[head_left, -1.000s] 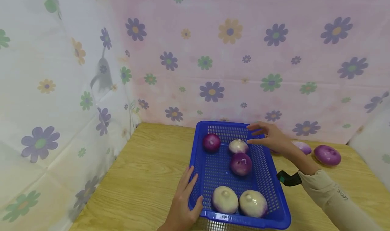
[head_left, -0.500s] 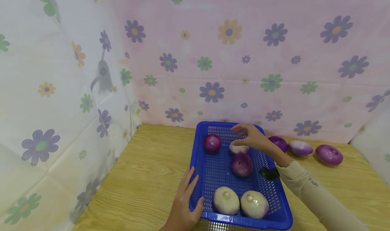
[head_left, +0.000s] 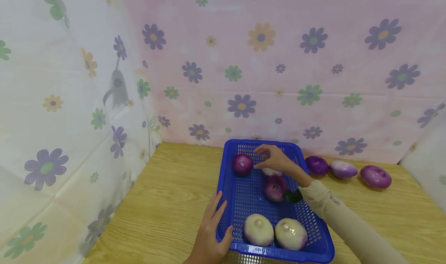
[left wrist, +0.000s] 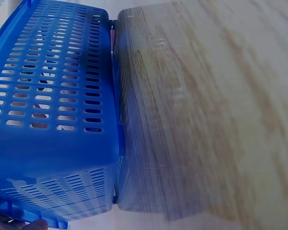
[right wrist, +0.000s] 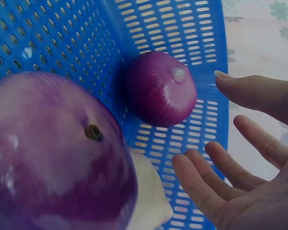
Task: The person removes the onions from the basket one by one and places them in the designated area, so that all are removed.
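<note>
Fingers of my right hand (head_left: 277, 160) are spread and relaxed over the far end of the basket (head_left: 226, 186), holding nothing. Just past my fingertips, to the left, sits a dark red onion (head_left: 242, 163) in the basket's far corner; in the right wrist view that onion (right wrist: 160, 88) lies near my thumb and fingers (right wrist: 230, 177) but apart from them. Right under my palm is a pale onion (head_left: 271, 172), mostly hidden by the hand. Toward my wrist lies a purple onion (head_left: 275, 187), touching the pale one, as the wrist view shows close up (right wrist: 57, 153).

My left hand (head_left: 210, 233) rests on the basket's near left corner, fingers straight along the outer wall and thumb hooked at the rim. The left wrist view shows only the blue wall (left wrist: 53, 96) standing on the wooden table (left wrist: 206, 120).

Nearer to me than my right hand, two whitish onions (head_left: 258, 229) (head_left: 290, 233) sit side by side at the basket's near end. Off to the right of that hand, outside the basket, three more onions (head_left: 316, 165) (head_left: 343, 169) (head_left: 375, 176) lie in a row on the table.
</note>
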Motion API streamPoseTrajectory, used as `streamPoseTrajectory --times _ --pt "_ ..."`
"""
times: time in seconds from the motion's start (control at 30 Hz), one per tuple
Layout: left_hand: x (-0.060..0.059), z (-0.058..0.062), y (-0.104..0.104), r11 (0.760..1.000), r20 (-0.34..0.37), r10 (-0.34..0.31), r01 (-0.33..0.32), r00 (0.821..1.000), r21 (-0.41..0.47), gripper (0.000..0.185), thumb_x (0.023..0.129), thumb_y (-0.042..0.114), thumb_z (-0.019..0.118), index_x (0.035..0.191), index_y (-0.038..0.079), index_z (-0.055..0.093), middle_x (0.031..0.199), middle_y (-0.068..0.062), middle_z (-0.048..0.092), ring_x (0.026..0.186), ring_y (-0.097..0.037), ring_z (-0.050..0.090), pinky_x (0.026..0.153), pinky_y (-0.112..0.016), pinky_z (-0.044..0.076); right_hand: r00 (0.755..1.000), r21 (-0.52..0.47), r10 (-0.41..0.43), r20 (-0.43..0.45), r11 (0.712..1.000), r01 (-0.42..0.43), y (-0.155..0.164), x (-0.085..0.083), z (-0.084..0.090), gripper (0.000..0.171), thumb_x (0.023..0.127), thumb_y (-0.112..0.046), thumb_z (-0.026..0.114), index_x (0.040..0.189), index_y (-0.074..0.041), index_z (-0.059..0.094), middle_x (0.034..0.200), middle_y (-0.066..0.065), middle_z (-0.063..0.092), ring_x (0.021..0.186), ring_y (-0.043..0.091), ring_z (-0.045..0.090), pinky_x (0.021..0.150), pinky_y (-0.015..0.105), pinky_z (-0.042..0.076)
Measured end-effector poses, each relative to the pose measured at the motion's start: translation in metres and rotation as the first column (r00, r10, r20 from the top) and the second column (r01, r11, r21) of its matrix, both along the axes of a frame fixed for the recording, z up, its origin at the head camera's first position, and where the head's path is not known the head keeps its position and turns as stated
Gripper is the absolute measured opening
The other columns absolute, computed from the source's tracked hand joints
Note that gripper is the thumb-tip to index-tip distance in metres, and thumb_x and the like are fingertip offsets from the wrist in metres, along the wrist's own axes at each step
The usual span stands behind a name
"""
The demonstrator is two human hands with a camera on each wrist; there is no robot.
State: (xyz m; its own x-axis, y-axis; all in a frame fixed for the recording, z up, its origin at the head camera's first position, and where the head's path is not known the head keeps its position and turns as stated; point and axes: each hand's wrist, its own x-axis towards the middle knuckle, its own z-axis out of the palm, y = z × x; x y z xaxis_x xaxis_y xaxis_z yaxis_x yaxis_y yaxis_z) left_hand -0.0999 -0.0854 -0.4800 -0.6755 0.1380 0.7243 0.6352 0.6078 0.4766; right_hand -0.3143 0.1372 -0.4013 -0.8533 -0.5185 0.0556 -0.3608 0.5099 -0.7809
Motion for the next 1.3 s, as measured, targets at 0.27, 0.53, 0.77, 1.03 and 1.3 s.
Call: streamPoseTrajectory --times 0.27,0.53,0.77,1.03,1.3 --pt "0.000 0.001 0.001 1.000 -0.010 0.003 -0.003 1.000 -0.001 0.059 0.072 0.009 0.065 0.127 -0.010 0.052 0.143 -0.025 0.038 0.132 -0.043 0.033 0.111 -0.025 0.020 0.999 -0.019 -0.019 -0.039 1.000 0.018 -0.014 -0.006 -0.013 0.047 0.074 -0.002 0.076 0.117 0.002 0.059 0.120 0.020 0.059 0.107 0.042 0.055 0.088 0.050 0.048" --pt "0.001 -0.001 0.001 1.000 -0.038 0.006 -0.006 0.999 -0.003 0.059 0.071 0.009 0.064 0.127 -0.009 0.053 0.142 -0.025 0.039 0.132 -0.043 0.034 0.111 -0.024 0.020 0.998 -0.031 -0.060 -0.017 0.998 0.060 -0.027 -0.007 -0.020 0.046 0.072 0.001 0.077 0.116 0.000 0.062 0.119 0.017 0.060 0.106 0.039 0.055 0.085 0.047 0.050" --pt "0.001 0.002 0.001 1.000 -0.009 0.002 -0.002 1.000 -0.007 0.057 0.073 0.009 0.064 0.126 -0.010 0.053 0.143 -0.024 0.037 0.132 -0.044 0.033 0.110 -0.025 0.020 0.998 -0.072 -0.064 -0.005 0.995 0.063 -0.040 -0.010 -0.023 0.045 0.072 0.004 0.075 0.115 0.001 0.063 0.119 0.019 0.058 0.102 0.039 0.056 0.081 0.045 0.052" --pt "0.000 0.001 0.001 1.000 -0.001 0.001 -0.001 1.000 -0.008 0.057 0.074 0.010 0.064 0.127 -0.009 0.052 0.144 -0.024 0.037 0.132 -0.043 0.033 0.110 -0.026 0.021 0.993 0.015 -0.074 -0.089 0.997 0.076 -0.050 -0.014 -0.034 0.039 0.066 0.003 0.079 0.104 -0.006 0.070 0.115 0.014 0.062 0.106 0.032 0.054 0.089 0.048 0.048" --pt "-0.001 -0.001 0.000 1.000 0.006 -0.002 0.002 1.000 0.003 0.058 0.075 0.011 0.064 0.129 -0.006 0.052 0.144 -0.023 0.037 0.132 -0.043 0.033 0.110 -0.026 0.021 0.998 0.089 0.002 -0.067 0.996 0.004 -0.051 -0.011 -0.034 0.055 0.065 0.002 0.081 0.116 -0.008 0.065 0.124 0.016 0.057 0.109 0.034 0.054 0.091 0.051 0.046"
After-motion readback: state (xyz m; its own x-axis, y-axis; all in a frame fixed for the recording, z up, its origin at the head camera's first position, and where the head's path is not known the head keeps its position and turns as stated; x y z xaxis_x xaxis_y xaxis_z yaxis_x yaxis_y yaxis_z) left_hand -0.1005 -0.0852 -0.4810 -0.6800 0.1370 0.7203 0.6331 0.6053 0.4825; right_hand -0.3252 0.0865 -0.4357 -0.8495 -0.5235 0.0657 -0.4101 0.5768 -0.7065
